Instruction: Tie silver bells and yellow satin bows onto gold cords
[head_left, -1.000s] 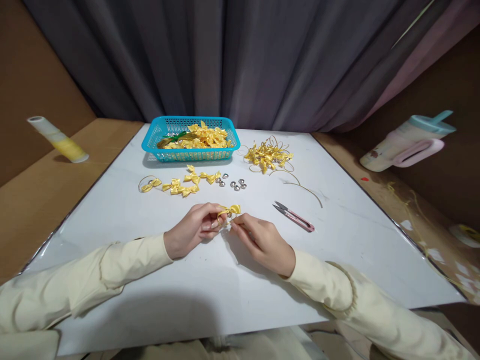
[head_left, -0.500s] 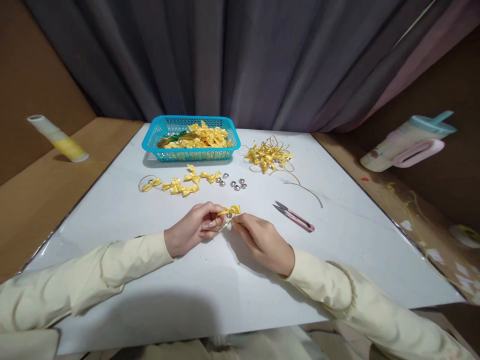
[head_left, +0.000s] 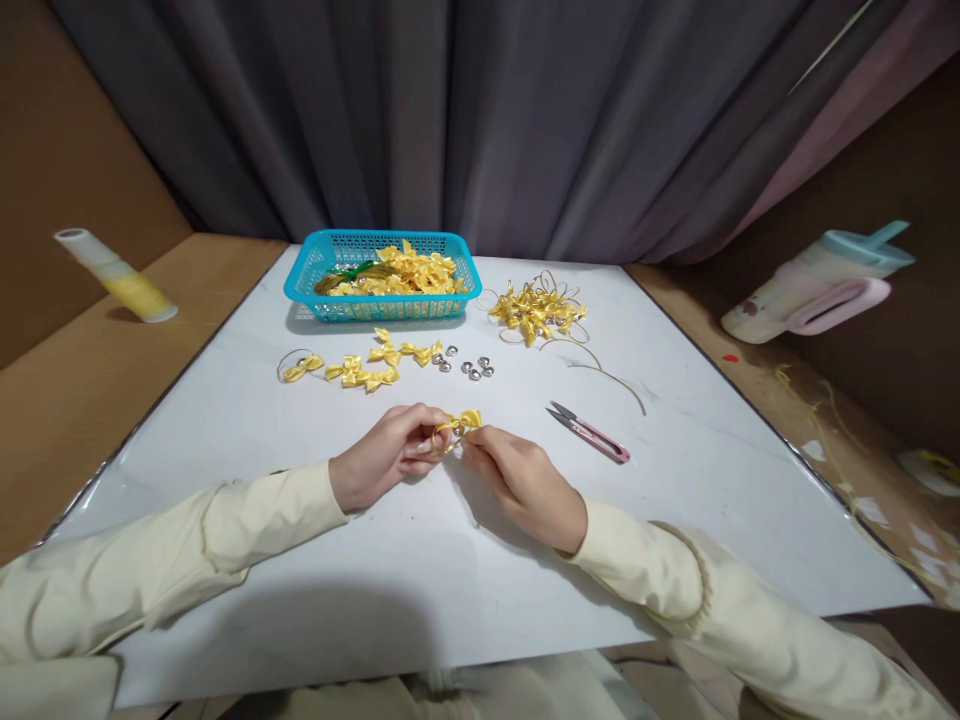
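Note:
Between my two hands, above the white tabletop, is a yellow ribbon bow point(head_left: 470, 419) with a small silver bell point(head_left: 458, 431) at its underside. My left hand point(head_left: 394, 452) pinches the bow's left side, where a loop of gold cord point(head_left: 435, 440) curves by the fingers. With thumb and forefinger together, my right hand point(head_left: 517, 478) grips the cord just below the bow; the exact fingertip contact is partly hidden. Farther back lie several loose yellow bows point(head_left: 364, 373) and several silver bells point(head_left: 475, 369). Pink-handled thread snips point(head_left: 589, 432) rest to the right of my right hand.
A blue basket point(head_left: 382, 308) at the back holds yellow bows and cords. Right of it is a pile of corded bows point(head_left: 538, 310), with loose cord pieces point(head_left: 615, 380) in front. A yellow thread spool point(head_left: 120, 278) stands left, a handled tumbler point(head_left: 821, 285) right.
Both hands stay almost in place around the bow. The cord end near my right fingertips has shifted slightly. The other things have not moved.

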